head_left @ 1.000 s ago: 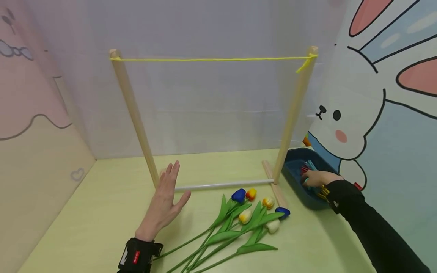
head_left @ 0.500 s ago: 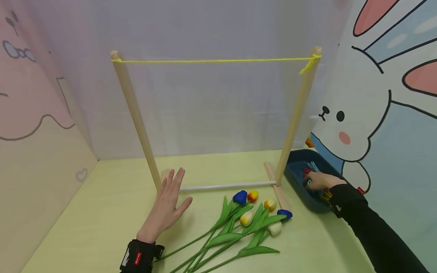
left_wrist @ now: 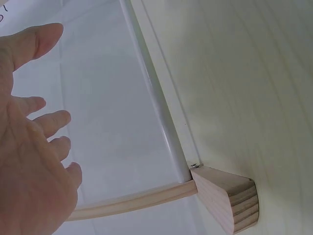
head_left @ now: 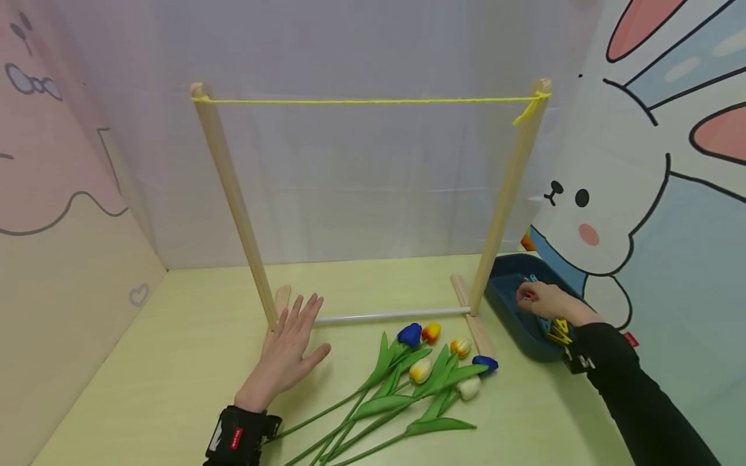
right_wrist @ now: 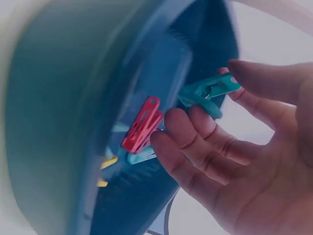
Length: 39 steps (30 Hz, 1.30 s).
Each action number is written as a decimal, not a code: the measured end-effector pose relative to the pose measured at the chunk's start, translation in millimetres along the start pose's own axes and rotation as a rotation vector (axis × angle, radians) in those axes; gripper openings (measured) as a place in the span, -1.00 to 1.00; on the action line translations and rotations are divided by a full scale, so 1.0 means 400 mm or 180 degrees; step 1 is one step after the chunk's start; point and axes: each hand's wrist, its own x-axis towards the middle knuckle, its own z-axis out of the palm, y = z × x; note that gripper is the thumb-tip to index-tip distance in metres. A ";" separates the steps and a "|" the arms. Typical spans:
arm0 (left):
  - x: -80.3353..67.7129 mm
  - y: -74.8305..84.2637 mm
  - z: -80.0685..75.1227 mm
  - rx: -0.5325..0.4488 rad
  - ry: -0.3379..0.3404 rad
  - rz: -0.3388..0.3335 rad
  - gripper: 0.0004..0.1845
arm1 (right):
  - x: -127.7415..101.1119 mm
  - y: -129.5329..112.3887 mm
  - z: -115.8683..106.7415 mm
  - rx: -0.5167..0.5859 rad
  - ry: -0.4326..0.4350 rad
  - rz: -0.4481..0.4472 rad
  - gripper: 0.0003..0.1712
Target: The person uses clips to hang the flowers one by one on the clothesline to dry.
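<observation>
In blue tray [head_left: 501, 304], clothespins [right_wrist: 143, 125]

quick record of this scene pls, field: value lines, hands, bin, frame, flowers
left hand: flat and open on the table, beside the frame's left post
right hand: in the bin, fingers on a red peg and a teal peg
bin: dark blue, more pegs inside
frame: two wooden posts, yellow string across the top
flowers: fake tulips lying in front of the frame
</observation>
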 end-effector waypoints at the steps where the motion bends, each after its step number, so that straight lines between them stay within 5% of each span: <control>1: 0.000 0.001 0.001 -0.0011 -0.0024 0.0000 -0.09 | -0.005 -0.004 0.001 0.0041 0.0045 0.0001 -0.80; 10: -0.004 0.013 0.003 -0.0139 -0.0219 0.0040 -0.20 | -0.051 -0.042 -0.005 0.0421 0.0666 0.0238 -0.61; 17: -0.002 0.018 -0.001 -0.0303 -0.0746 -0.0102 -0.42 | -0.094 -0.090 0.004 0.0692 0.1402 0.0267 -0.53; 24: -0.010 0.024 0.007 -0.0473 -0.1238 -0.0018 -0.73 | -0.102 -0.160 0.060 0.1019 0.2179 0.0134 -0.63; 32: -0.016 0.044 0.017 -0.1045 -0.1764 -0.0101 -0.86 | -0.067 -0.209 0.109 0.1926 0.2074 -0.0516 -0.73; 39: -0.019 0.054 0.014 -0.1059 -0.1847 -0.0168 -0.83 | -0.055 -0.223 0.115 0.2307 0.2336 -0.0799 -0.76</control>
